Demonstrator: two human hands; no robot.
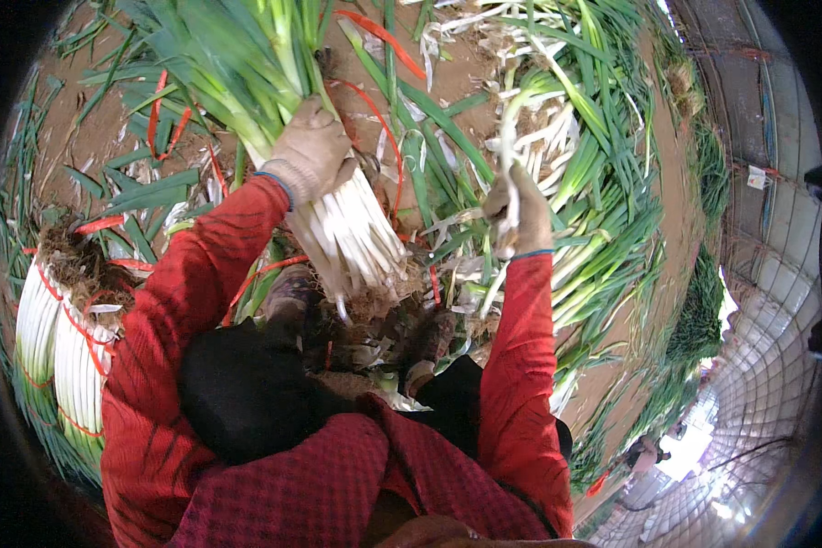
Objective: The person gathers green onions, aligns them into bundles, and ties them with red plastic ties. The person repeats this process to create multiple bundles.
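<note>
My left hand (312, 154), in a pale knit glove, grips a thick bundle of green onions (353, 229) around the upper white stalks. The bundle slants, its green leaves toward the top of the view and its roots down near my feet. My right hand (520, 212), gloved too, holds a single green onion (509, 137) by its white stalk, root end toward my wrist. Just beyond this hand lies a heap of loose green onions (589, 260), white stalks inward and leaves outward. Red plastic strips (383, 130) lie on the ground between my hands.
Bundles of green onions tied with red strips (75, 342) stand at the left, roots up. Cut leaves (151, 192) and peelings litter the soil. Further rows of green onions (695, 315) run along the right, beside a ribbed greenhouse wall (774, 246). Another person (644, 453) is far off.
</note>
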